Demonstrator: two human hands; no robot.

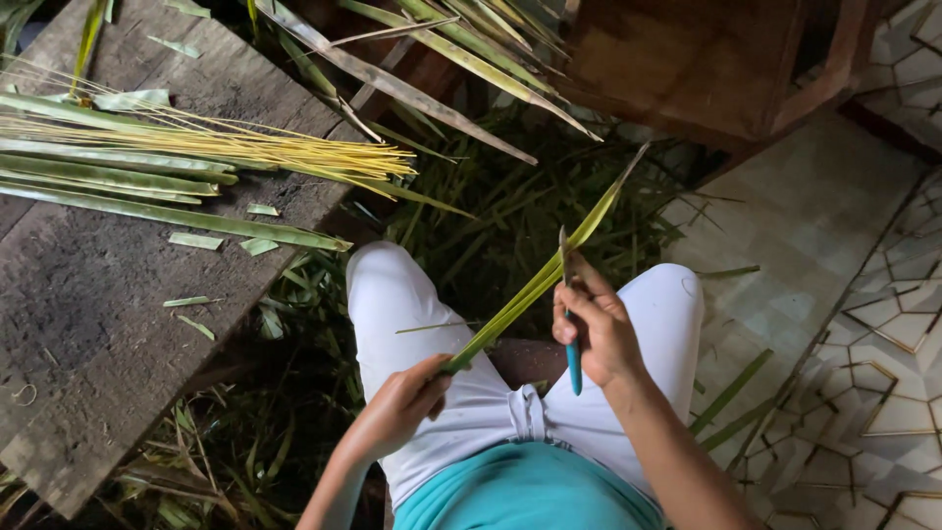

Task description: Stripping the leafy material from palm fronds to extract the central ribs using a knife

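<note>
**A:** How are the hands placed?

**B:** The left hand (404,400), low and centre, is pinched shut on the base of a long palm leaf (535,285) that runs up toward the right. The right hand (597,329) is closed around a blue-handled knife (568,312), blade against the leaf.

**A:** What makes the cut go well?

**B:** I'd judge: hold the leaf taut, keep the blade flat along the midrib, and stroke away from the white-trousered knees (392,285).

**A:** And around them?

**B:** Pale stripped ribs (245,147) and green strips lie on the wooden bench (88,324) at upper left; leaf scraps (491,211) cover the floor.
</note>
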